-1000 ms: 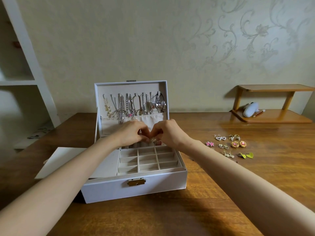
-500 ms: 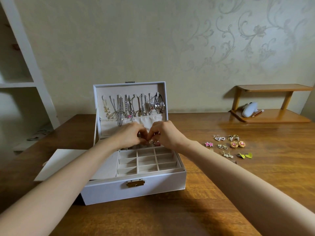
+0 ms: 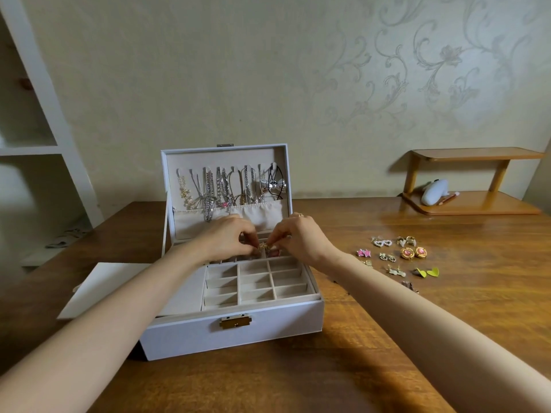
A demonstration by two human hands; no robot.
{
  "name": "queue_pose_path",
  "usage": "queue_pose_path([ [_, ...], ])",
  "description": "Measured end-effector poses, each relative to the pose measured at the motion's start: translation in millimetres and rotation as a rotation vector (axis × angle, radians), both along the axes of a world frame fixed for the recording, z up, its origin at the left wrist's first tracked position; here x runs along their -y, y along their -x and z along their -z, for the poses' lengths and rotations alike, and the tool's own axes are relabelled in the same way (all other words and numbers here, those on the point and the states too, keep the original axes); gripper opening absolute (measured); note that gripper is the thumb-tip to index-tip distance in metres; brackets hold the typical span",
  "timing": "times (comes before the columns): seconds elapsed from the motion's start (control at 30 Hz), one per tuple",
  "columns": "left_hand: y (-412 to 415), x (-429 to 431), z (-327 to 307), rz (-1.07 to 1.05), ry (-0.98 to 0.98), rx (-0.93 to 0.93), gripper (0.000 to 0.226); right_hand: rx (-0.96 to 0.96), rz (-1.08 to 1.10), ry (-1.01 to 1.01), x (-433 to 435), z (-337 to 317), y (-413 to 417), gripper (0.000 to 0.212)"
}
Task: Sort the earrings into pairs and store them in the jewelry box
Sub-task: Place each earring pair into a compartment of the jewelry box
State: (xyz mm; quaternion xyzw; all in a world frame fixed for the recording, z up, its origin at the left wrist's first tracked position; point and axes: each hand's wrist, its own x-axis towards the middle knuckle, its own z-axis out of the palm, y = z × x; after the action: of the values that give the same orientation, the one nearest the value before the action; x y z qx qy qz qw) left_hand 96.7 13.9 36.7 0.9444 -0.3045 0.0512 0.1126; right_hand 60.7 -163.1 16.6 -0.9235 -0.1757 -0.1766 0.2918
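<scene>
A white jewelry box stands open on the wooden table, its lid upright with necklaces hanging inside. My left hand and my right hand meet over the back row of the divided tray. Between their fingertips they pinch a small gold earring. A reddish piece lies in a back compartment just below. Several earring pairs lie on the table to the right of the box: pearl hearts, pink stars, round gold-and-pink studs, green hearts.
A white flat insert lies left of the box. At the back right stands a small wooden shelf with a white object on it. A white bookcase rises at the far left. The wall is close behind the table.
Both hands stay together over the back compartments; the fingers have shifted slightly and the gold earring now shows between the fingertips. The view has moved a little.
</scene>
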Motion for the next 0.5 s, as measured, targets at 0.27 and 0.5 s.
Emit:
queue_pose_path([
  [0.27, 6.5, 0.8, -6.0, 0.044, 0.037, -0.043, 0.017, 0.007, -0.069, 0.005, 11.1, 4.9, 5.7, 0.014],
  [0.5, 7.8, 7.0, -6.3, 0.056, 0.061, -0.062, 0.013, 0.039, -0.09, -0.012, 19.4, 7.2, 15.5, 0.021],
])
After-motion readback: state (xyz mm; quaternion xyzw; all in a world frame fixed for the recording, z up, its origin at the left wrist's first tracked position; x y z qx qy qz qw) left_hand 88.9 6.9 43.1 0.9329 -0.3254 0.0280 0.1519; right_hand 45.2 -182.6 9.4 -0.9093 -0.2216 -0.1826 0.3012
